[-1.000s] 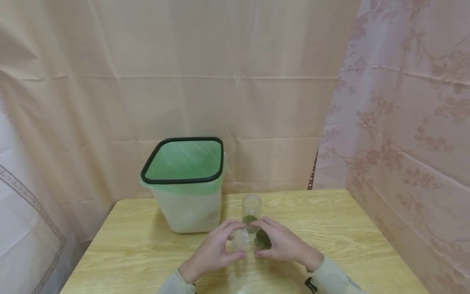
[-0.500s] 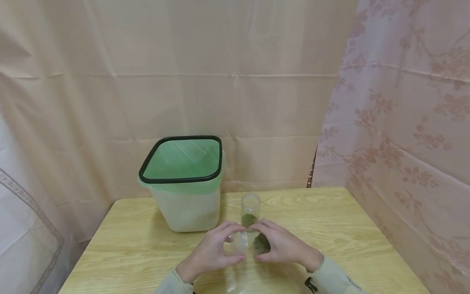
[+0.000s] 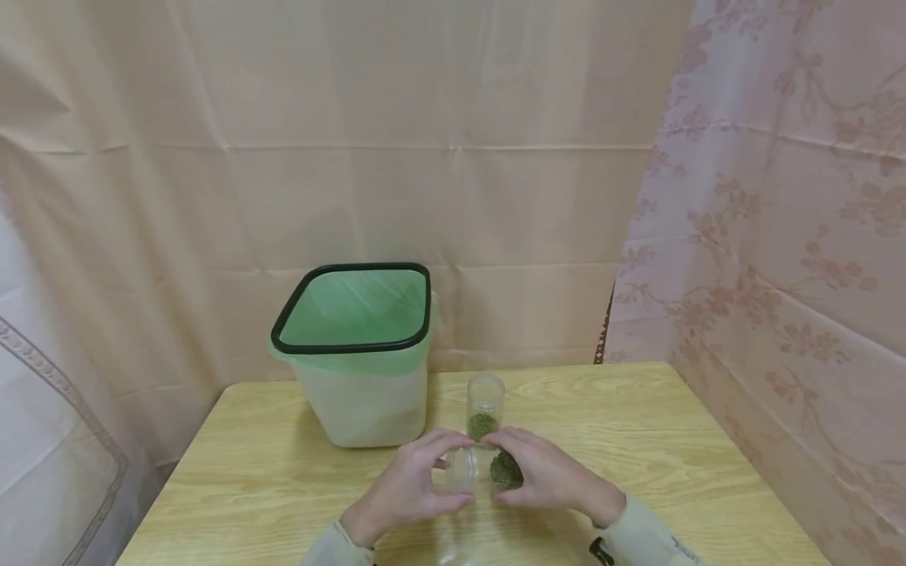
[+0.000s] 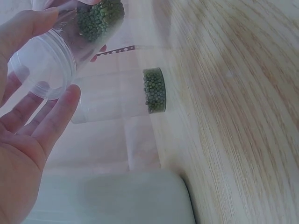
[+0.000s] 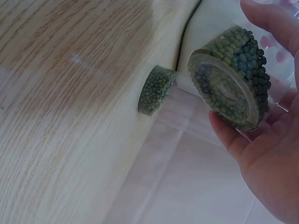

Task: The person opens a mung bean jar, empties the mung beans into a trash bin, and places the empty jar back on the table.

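A clear plastic jar (image 3: 482, 469) of green beans, which look like mung beans, is held on its side above the table between both hands. The left hand (image 3: 405, 481) grips its clear ridged end, thumb on one side and fingers on the other. Round the bean-filled base, the right hand (image 3: 548, 474) has its thumb and fingers curled. In the right wrist view, the beans (image 5: 231, 77) lie heaped against the jar's bottom. Just behind the hands, a second clear jar (image 3: 485, 393) stands upright with a shallow layer of beans (image 4: 154, 90) at its bottom.
To the left of the standing jar, a pale bin (image 3: 368, 413) with a green liner (image 3: 354, 310) and a black rim (image 3: 354, 347) stands on the wood-grain table (image 3: 637, 448). Beige curtains (image 3: 340, 181) hang behind, and a floral curtain (image 3: 793, 259) hangs on the right.
Both hands and the held jar have come down slightly toward the person, showing more of the standing jar's beans. The grip looks much the same.
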Motion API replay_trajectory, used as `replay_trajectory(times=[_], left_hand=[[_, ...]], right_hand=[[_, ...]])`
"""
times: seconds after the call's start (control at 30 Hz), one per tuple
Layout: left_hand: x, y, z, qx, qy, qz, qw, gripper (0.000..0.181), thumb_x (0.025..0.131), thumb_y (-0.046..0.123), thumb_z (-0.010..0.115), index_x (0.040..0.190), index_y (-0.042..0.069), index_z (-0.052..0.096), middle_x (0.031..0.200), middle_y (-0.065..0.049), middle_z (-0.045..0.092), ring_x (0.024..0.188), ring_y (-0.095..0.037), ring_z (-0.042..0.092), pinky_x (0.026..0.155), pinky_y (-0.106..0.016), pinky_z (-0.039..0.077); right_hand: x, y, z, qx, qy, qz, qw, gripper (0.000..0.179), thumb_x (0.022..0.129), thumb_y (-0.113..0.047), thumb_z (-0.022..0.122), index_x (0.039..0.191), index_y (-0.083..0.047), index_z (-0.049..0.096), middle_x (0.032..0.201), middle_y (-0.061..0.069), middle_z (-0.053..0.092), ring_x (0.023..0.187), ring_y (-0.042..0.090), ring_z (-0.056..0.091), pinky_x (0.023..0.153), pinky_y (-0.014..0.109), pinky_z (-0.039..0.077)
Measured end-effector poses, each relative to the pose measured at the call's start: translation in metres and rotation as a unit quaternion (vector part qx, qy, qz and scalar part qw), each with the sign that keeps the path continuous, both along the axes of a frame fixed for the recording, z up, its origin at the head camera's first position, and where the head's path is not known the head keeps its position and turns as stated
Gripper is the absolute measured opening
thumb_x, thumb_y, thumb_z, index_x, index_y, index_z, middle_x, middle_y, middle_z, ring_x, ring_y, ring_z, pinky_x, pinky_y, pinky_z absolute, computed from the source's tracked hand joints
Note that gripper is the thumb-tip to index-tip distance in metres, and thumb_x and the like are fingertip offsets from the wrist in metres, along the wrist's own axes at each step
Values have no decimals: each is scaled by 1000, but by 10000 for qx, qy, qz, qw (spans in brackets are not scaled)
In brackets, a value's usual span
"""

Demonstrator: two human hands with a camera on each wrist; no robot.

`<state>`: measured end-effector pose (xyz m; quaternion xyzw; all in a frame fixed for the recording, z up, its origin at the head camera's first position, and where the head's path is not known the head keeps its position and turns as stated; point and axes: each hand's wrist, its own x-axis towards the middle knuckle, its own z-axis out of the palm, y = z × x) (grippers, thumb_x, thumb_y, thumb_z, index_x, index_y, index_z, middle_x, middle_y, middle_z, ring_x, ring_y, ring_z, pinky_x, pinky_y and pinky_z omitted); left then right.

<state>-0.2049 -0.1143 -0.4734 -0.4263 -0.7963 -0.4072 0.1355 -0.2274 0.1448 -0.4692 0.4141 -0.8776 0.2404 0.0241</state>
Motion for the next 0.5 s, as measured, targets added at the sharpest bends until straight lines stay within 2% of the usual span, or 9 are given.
replay_trajectory(times=[0.17, 0.33, 0.5], left_hand=[[0, 0, 0, 46, -96, -10, 9999, 64, 75, 11, 90, 131, 12, 60, 127, -5, 63, 108, -29, 67, 75, -27, 60], [0, -1, 0, 87, -136, 11, 9999, 63, 75, 12, 90, 131, 12, 61, 127, -5, 63, 109, -27, 66, 74, -28, 60], [0, -1, 0, 140, -175, 54, 9997, 62, 75, 12, 91, 129, 12, 62, 126, -5, 64, 109, -24, 66, 75, -21, 58]], right_hand=[[-1, 0, -1, 25, 9, 1, 10000, 74, 77, -30, 90, 138, -7, 55, 127, 6, 63, 113, 21, 61, 95, 41, 54], [-1, 0, -1, 34, 6, 16, 10000, 73, 78, -30, 89, 138, -7, 55, 127, 6, 63, 113, 22, 61, 95, 41, 54], [-1, -1, 0, 36, -1, 14, 10000, 73, 77, -29, 89, 138, -7, 56, 126, 7, 63, 112, 23, 62, 94, 41, 54]])
